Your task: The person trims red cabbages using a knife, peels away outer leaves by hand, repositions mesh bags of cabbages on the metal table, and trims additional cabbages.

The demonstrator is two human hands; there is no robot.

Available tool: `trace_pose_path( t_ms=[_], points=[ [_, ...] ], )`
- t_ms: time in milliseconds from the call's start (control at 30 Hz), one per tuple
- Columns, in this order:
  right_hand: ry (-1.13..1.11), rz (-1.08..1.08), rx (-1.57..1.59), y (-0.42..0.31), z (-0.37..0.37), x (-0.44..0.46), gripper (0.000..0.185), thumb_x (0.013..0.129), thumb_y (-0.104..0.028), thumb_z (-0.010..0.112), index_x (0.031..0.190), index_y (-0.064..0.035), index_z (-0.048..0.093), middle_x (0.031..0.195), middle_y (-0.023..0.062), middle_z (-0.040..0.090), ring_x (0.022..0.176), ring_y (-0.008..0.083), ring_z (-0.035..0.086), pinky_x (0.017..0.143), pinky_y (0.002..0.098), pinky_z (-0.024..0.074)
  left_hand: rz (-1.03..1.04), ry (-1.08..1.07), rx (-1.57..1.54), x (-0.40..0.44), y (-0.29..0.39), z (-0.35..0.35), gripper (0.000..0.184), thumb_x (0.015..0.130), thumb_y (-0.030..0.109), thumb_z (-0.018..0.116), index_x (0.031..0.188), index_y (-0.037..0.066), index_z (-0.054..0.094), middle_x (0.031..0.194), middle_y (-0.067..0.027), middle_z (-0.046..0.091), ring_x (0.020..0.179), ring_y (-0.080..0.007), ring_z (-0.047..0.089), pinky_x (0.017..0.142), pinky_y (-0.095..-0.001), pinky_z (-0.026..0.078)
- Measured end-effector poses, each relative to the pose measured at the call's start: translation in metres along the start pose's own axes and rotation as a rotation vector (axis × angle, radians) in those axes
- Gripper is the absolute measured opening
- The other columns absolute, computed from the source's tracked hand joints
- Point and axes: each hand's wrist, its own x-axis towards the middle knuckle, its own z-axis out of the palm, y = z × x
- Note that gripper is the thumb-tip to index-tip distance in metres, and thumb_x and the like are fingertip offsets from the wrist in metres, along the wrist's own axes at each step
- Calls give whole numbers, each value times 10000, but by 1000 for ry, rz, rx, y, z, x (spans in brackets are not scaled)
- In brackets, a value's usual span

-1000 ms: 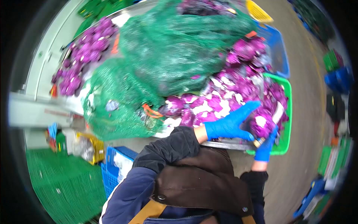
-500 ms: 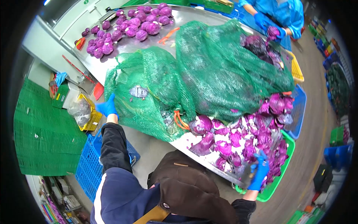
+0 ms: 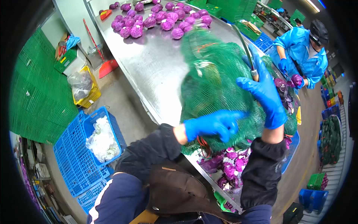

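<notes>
My left hand [image 3: 214, 126], in a blue glove, is closed at the front of a green mesh sack [image 3: 212, 91]; what its fingers grip is blurred. Raised at the sack's right side, my right hand [image 3: 265, 95] holds a knife [image 3: 244, 46] by its wooden handle against the palm, blade pointing up, with the fingers stretched. The sack is smeared by motion and lies on the metal table [image 3: 158, 71]. Loose purple leaves [image 3: 231, 164] lie on the table below my hands.
Purple cabbages [image 3: 167, 20] stand on the far side. A co-worker [image 3: 304, 52] in blue, at the right, holds a cabbage. Blue crates [image 3: 102, 134], a yellow crate [image 3: 87, 89] and a red dustpan [image 3: 108, 68] are on the floor at left.
My left hand has moved right from the sack's left edge to its front. My right hand has risen from the leaves with the knife. The sack has shifted right, and the view has turned.
</notes>
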Motion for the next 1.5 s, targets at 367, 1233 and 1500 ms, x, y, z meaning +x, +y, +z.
trace_pose_path(
  t_ms=[367,1233,1500],
  points=[
    [784,181,432,7,-185,-201,384,856,-240,566,1178,-32,589,1091,92,630,988,199,595,909,360,468,420,96,594,-30,-25,14,599,760,250,780,1268,15,566,1330,-117,526,1183,-232,514,1059,-384,354],
    [1773,374,181,-24,-303,-725,499,844,-345,610,1236,-39,573,1225,114,607,1067,278,584,962,401,445,901,532,832,237,33,91,201,926,77,592,1083,-6,687,1032,-80,695,933,-143,644,902,-288,491],
    [1195,219,-32,-41,-294,-642,339,970,-258,512,1214,-32,580,1101,103,640,914,191,624,810,343,520,1097,93,898,291,89,172,159,937,96,596,1026,10,697,921,-34,692,800,-96,623,733,-223,508]
  ],
)
